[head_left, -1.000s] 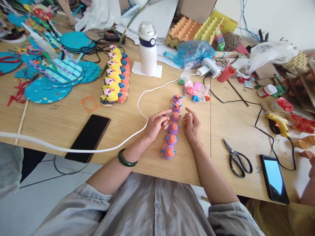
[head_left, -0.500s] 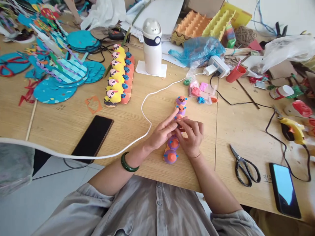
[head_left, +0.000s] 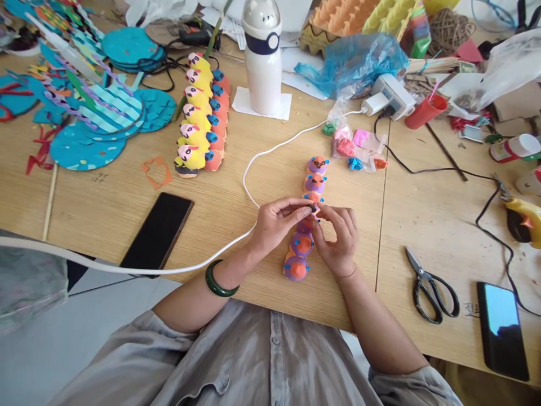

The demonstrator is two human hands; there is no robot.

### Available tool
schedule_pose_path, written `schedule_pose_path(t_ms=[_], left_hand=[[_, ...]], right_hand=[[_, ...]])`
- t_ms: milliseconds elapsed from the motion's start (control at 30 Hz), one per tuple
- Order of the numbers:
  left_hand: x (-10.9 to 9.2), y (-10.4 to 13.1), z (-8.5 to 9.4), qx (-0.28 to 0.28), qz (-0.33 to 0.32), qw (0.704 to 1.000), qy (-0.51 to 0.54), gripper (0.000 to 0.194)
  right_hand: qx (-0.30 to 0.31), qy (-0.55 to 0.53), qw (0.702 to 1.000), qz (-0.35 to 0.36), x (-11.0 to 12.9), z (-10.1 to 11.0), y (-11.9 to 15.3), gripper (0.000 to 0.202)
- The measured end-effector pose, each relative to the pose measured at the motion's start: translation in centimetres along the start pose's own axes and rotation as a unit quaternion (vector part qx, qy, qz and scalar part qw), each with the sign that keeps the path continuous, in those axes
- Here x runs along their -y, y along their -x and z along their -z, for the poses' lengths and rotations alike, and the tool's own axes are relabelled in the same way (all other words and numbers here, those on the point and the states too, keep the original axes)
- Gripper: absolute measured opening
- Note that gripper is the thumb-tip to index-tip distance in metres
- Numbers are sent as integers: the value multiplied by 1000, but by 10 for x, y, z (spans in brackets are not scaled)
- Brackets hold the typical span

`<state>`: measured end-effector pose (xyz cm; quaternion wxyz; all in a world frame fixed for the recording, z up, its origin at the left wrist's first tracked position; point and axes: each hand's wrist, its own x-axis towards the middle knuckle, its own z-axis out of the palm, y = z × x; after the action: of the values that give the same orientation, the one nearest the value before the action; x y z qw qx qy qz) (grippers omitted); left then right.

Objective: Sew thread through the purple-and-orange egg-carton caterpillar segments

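A row of purple clay domes (head_left: 303, 245) with orange faces and blue bits runs away from me on the table. Some of the faces carry black marks. Over the middle of this row my left hand (head_left: 276, 225) pinches a small lump of black clay (head_left: 313, 208) between thumb and fingertips. Facing it from the right, my right hand (head_left: 339, 237) has its thumb and index finger bent close to the lump. What its fingertips hold, if anything, is too small to make out. Both hands partly cover the middle domes.
A yellow and orange egg-carton figure row (head_left: 198, 115) stands at left behind a dark phone (head_left: 157, 232). A white cable (head_left: 220, 251) crosses the table. Bags of coloured clay (head_left: 359, 148) lie beyond the domes. Scissors (head_left: 431, 285) and another phone (head_left: 502, 330) lie at right; a white bottle (head_left: 262, 67) stands behind.
My left index finger has drawn back from the far domes and bent toward the thumb. The black lump now shows at the fingertips. The view has shifted slightly.
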<state>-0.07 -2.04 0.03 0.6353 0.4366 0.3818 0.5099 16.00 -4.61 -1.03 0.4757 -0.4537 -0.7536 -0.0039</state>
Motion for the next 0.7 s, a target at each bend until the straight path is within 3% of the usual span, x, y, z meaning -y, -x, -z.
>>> schedule_pose_path(t_ms=[300,500,700], left_hand=[[4,3,4,19,-126,981,-145,16],[3,3,4,61,-96,988,-109,29],[3,0,4,45,-95,989,-107,18]], right_hand=[[-28,22,999,-14,0,0,1,23],[-32,4,999,-28,0,1,1,18],[-22,-7,999,-45,-2,2,2,22]])
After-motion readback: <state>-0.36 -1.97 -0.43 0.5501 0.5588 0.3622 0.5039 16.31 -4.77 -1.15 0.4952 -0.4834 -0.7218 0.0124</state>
